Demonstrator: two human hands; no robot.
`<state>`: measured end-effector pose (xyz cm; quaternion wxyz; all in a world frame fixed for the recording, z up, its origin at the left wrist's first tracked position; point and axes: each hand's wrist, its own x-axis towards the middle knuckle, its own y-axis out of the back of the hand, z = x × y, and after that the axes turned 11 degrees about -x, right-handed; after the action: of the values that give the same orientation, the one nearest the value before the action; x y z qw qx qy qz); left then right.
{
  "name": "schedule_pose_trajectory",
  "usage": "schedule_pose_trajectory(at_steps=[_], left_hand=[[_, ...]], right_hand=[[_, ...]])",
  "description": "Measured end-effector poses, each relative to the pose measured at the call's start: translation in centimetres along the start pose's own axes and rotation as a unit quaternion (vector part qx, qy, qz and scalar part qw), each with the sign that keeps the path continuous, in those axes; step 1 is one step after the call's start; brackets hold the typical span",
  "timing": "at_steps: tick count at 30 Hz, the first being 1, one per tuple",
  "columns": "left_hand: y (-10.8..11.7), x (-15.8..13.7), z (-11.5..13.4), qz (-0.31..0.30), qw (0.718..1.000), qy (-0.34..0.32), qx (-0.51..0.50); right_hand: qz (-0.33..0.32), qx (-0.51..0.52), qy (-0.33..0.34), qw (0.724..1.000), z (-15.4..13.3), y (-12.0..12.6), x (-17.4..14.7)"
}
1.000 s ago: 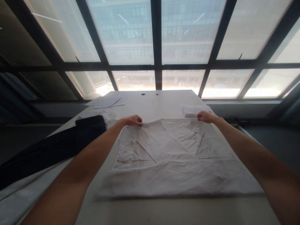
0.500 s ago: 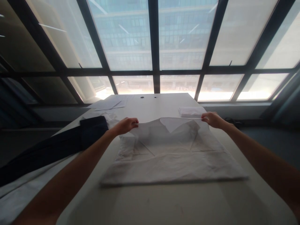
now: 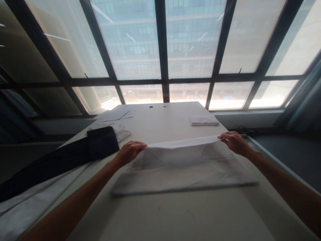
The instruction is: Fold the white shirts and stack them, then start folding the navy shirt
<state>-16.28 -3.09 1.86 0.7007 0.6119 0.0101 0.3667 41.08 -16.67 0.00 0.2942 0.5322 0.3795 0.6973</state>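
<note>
A white garment, which looks like a shirt point(image 3: 180, 170), lies partly folded on the table in front of me. Its far edge is lifted and stretched between my two hands. My left hand point(image 3: 131, 150) pinches the left end of that edge between thumb and fingers. At the right end, my right hand point(image 3: 232, 140) grips the same edge in a pinch. The near fold of the cloth rests flat along the table. Diagonal creases show on the left and right of the folded layers.
The white table point(image 3: 165, 214) reaches toward large windows point(image 3: 190, 36). Dark folded trousers point(image 3: 100, 144) and white cloth point(image 3: 50, 197) lie at the left. Papers point(image 3: 116, 114) are at the far left, a small folded white cloth point(image 3: 203, 120) at the far right.
Both hands have drawn the shirt's far edge toward me and folded it over, so it now runs as a straighter band. The collar-like opening is no longer visible.
</note>
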Motion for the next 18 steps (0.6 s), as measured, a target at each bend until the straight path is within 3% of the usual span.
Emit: schedule_pose_trajectory(at_steps=[9, 18], left_hand=[[-3.0, -3.3, -0.7, -0.013, 0.999, 0.0, -0.05], [-3.4, -3.9, -1.6, -0.037, 0.994, 0.02, -0.102]], right_hand=[[-0.013, -0.067, 0.016, 0.998, -2.3, -2.3, -5.0], [-0.02, -0.07, 0.007, 0.997, -2.5, -2.7, -7.4]])
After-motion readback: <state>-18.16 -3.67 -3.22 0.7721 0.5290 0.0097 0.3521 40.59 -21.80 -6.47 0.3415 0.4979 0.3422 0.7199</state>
